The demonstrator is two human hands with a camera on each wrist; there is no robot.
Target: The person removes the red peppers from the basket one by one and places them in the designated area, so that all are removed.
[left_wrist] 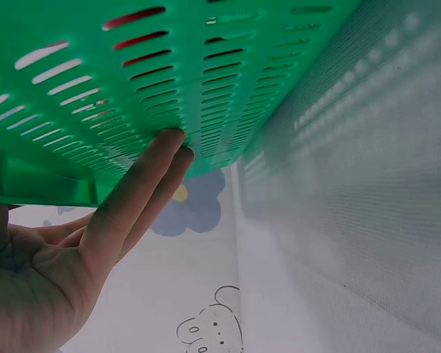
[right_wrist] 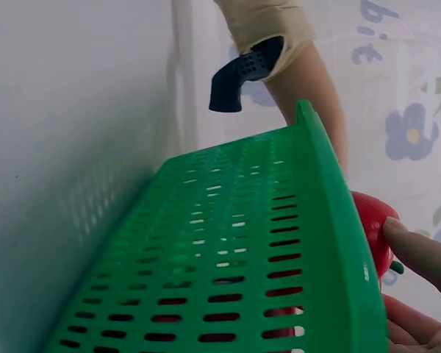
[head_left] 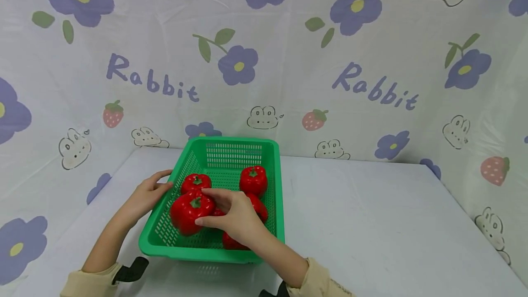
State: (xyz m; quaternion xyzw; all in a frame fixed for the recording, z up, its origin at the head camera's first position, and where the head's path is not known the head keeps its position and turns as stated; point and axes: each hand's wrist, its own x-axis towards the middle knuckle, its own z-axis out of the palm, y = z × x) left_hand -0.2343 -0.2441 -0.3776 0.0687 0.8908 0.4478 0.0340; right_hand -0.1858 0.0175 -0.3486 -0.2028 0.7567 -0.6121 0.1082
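Note:
My right hand pinches a glossy red bell pepper between thumb and fingers, over the near left part of a green plastic basket. Its green stem faces up in the head view. In the right wrist view, the pepper shows above the basket's rim, beside the thumb. My left hand is at the basket's left side; in the left wrist view two straight fingers touch the slotted outer wall. Inside lie several more red peppers, among them one at the right and one at the left, some partly hidden.
The basket stands on a white tabletop, which stretches to the right. Behind and at the sides hangs a white cloth printed with purple flowers, rabbits and strawberries. A black strap piece is at the left sleeve.

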